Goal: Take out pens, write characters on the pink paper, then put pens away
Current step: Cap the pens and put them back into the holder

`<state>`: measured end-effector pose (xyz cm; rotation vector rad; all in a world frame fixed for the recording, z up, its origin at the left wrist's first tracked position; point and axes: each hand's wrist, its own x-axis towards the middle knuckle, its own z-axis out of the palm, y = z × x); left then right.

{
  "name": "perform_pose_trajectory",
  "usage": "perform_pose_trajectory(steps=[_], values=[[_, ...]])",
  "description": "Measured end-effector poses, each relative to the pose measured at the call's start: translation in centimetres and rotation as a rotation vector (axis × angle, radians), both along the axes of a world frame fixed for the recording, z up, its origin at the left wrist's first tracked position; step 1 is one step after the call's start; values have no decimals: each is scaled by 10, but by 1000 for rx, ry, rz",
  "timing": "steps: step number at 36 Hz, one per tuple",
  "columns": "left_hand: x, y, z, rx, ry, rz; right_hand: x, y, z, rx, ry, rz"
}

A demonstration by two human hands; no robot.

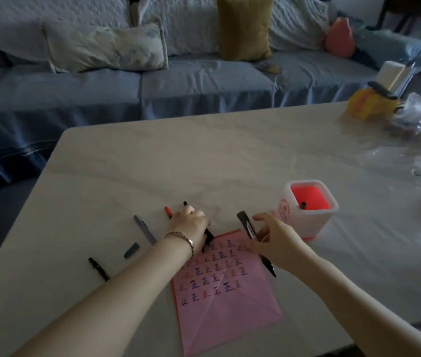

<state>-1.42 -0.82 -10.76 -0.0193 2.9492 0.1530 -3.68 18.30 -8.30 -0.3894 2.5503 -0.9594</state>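
A pink paper (pixel 226 302) with rows of written characters lies on the table near me. My left hand (pixel 191 224) is closed around a black pen (pixel 208 238) at the paper's top left corner, next to a red pen (pixel 167 212). My right hand (pixel 272 238) holds a black marker (pixel 247 226) at the paper's top right corner; another black pen (pixel 268 266) pokes out beneath that hand. The white pen holder (pixel 310 222) with a red inside stands just right of my right hand, one pen inside it.
A grey pen (pixel 144 229), a loose cap (pixel 131 250) and a black pen (pixel 98 269) lie on the table (pixel 204 155) left of the paper. A yellow object (pixel 369 104) and clear plastic wrap (pixel 420 135) sit at the far right. A blue sofa (pixel 152 83) stands behind.
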Motion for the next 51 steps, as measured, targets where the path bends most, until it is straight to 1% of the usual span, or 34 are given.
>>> perform_pose_trajectory(steps=[3,5,7,8,9,11,13,15,17,22,25,27,29,34,38,43,45,47,51], values=[[-5,7,1,-108,-45,-4,4,13,0,-50,-2,-41],[-5,9,1,-111,-36,-9,6,17,-2,-72,-7,-67],[-3,11,1,-70,3,-8,7,20,-5,-97,-14,-85],[-1,12,0,-19,57,-2,9,21,-6,-114,-15,-92],[1,15,1,73,124,21,10,21,-7,-136,-15,-102],[11,23,8,357,250,141,13,22,-8,-188,-11,-139],[25,32,20,608,309,258,17,23,-8,-245,0,-173],[44,37,26,747,344,295,21,23,-8,-309,14,-197],[63,38,28,838,348,299,26,21,-6,-388,39,-213],[96,35,21,945,298,355,46,9,12,-751,48,-273],[109,35,19,903,284,355,58,5,20,-955,56,-326],[115,37,20,869,276,340,65,4,21,-1054,48,-376],[119,39,22,895,287,342,70,3,21,-1100,57,-421],[122,41,22,953,341,347,78,0,20,-1100,40,-428],[121,45,25,974,364,296,84,0,18,-1084,28,-396],[121,52,31,994,345,253,89,0,15,-1118,-47,-347],[122,50,31,975,347,207,85,5,16,-1126,-68,-350],[124,46,30,946,340,139,78,13,18,-1041,-89,-298],[127,41,30,915,290,55,66,24,30,-758,-144,-164]])
